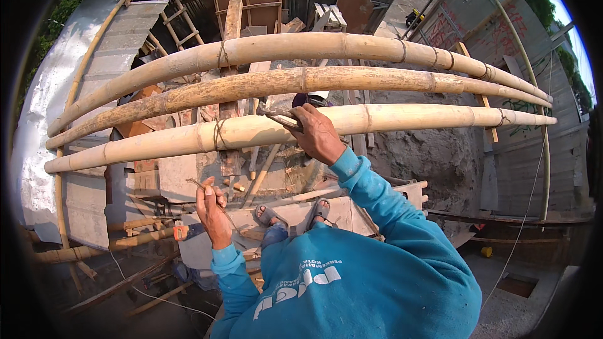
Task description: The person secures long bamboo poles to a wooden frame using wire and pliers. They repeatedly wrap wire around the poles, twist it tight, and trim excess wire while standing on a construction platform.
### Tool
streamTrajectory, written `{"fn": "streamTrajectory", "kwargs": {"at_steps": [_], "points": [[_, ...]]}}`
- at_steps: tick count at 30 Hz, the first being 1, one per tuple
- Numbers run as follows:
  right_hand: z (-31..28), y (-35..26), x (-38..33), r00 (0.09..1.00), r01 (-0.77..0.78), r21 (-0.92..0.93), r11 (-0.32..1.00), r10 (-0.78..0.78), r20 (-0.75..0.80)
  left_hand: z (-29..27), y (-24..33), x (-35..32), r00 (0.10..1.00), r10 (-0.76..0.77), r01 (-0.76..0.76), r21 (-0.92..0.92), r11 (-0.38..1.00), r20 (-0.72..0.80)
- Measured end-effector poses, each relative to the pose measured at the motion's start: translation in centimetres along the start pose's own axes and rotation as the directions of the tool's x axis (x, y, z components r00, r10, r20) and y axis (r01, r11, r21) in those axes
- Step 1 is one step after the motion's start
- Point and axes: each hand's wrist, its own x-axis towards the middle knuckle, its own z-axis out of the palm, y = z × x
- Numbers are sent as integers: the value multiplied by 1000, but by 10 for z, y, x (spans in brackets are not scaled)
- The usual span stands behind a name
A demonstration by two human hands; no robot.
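My right hand (319, 135) is closed around the handles of metal pincers (282, 117), whose jaws lie over the nearest bamboo pole (389, 118). Lower and to the left, my left hand (213, 215) pinches a thin piece of wire (193, 181), apart from the poles. Beyond the nearest pole run a mottled middle bamboo pole (251, 86) and a thicker far bamboo pole (289, 49). A dark wire tie (218, 135) loops around the nearest pole, and another wire tie (223, 55) circles the far one. Both hands come out of blue sleeves.
An upright wooden plank (232, 16) passes behind the poles at left. My sandalled feet (270, 216) stand on a narrow ledge high above rubble and sand (427, 163). An orange-handled saw (182, 233) lies at lower left. Corrugated metal sheets (116, 44) flank the left side.
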Motion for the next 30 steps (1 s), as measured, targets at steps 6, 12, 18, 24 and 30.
{"fn": "streamTrajectory", "kwargs": {"at_steps": [6,12,18,24,30], "points": [[76,-82,-35,948,55,358,932,-161,275,63,3,1,974,-204,191,-126,974,-98],[55,-44,7,905,169,279,945,-261,335,16,-9,-16,850,-226,184,-134,974,-476],[1,113,87,997,16,-357,934,-40,-59,-31,-3,-54,816,-140,75,-138,988,-561],[9,116,107,966,45,-567,823,110,235,-54,-22,-108,628,-18,-69,-79,995,-778],[2,130,110,956,139,-603,785,54,290,-49,-22,-141,573,-110,90,-72,993,-812]]}}
